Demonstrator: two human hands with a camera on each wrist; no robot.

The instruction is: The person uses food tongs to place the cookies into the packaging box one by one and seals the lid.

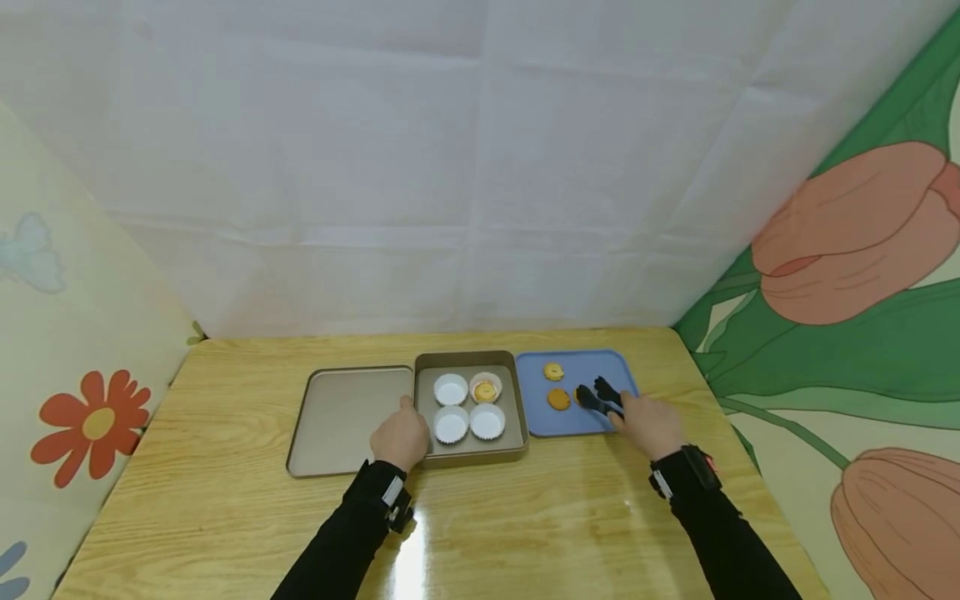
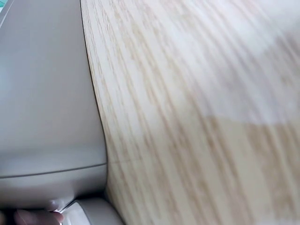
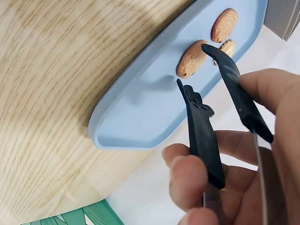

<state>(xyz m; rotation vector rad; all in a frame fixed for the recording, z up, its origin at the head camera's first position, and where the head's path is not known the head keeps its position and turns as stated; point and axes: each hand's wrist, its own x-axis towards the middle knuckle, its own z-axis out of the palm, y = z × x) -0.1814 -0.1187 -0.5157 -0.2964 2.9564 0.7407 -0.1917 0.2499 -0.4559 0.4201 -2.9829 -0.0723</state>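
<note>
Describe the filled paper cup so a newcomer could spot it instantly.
On the wooden table, find the deep tan baking tin left of the blue tray. Four white paper cups sit inside; the filled paper cup is back right, the only one holding a golden cookie.

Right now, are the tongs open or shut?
Open. In the right wrist view the tongs show a clear gap between their two black tips, held by the right hand over the blue tray, nothing clamped.
</note>
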